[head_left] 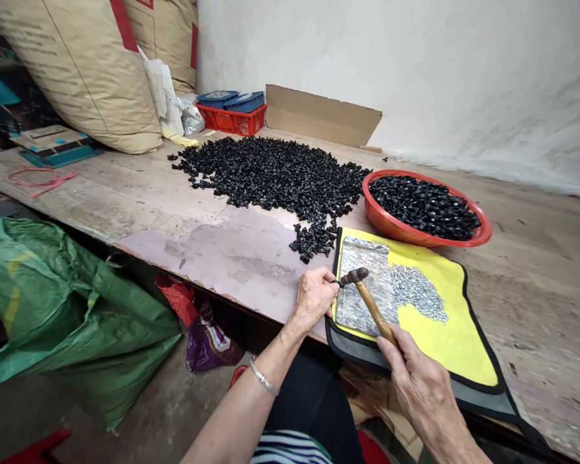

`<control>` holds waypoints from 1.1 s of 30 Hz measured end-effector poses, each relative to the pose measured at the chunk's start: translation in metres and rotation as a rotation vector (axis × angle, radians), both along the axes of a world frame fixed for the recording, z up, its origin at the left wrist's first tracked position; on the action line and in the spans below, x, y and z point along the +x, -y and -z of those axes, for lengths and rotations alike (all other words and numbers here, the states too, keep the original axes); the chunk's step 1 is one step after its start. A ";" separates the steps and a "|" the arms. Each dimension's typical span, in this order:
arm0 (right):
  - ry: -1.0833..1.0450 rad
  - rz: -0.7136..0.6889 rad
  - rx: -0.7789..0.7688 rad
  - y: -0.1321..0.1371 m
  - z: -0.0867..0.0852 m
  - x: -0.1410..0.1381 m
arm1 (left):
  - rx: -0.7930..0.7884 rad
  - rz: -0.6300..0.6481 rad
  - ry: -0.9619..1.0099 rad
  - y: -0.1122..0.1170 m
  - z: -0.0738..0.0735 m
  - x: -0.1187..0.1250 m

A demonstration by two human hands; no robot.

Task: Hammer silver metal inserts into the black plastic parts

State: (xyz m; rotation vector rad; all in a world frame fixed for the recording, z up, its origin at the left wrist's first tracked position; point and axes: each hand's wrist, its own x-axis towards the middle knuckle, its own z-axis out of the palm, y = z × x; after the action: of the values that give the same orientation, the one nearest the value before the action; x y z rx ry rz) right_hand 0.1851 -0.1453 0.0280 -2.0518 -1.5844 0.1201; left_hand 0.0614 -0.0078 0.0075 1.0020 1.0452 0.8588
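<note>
The left hand [314, 299] is curled, its fingertips [331, 276] pinched together at the edge of a scuffed grey metal plate [352, 303], right beside the head of a small wooden-handled hammer [373, 310]; whatever they hold is too small or hidden to make out. The right hand [428, 393] is closed firmly round the hammer's handle, with the steel head over the plate's left edge, though contact is hard to judge. The plate lies on a yellow mat with black binding [444, 335], beside a heap of tiny silvery metal pieces [418, 295]. Just past the mat's corner sits a small clump of black plastic parts [314, 240], and a much wider spread of them [270, 171] covers the wooden workbench [526, 309]. A red plastic basin [483, 225] full of similar black parts stands at the mat's far edge.
</note>
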 end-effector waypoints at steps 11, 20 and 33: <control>0.478 0.019 0.029 -0.001 -0.009 -0.022 | -0.010 -0.009 -0.016 -0.002 -0.001 -0.001; 0.502 0.022 0.131 0.000 -0.016 -0.016 | -0.007 -0.009 -0.041 -0.001 -0.001 0.000; 0.590 -0.003 0.123 0.002 -0.014 -0.021 | 0.086 0.004 -0.036 -0.003 0.005 -0.002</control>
State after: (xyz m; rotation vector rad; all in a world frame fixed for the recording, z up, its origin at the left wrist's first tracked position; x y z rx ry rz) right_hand 0.1642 -0.1471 0.0420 -2.0967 -1.8662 -0.6204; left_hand 0.0591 -0.0053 0.0024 1.0949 1.0431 0.8911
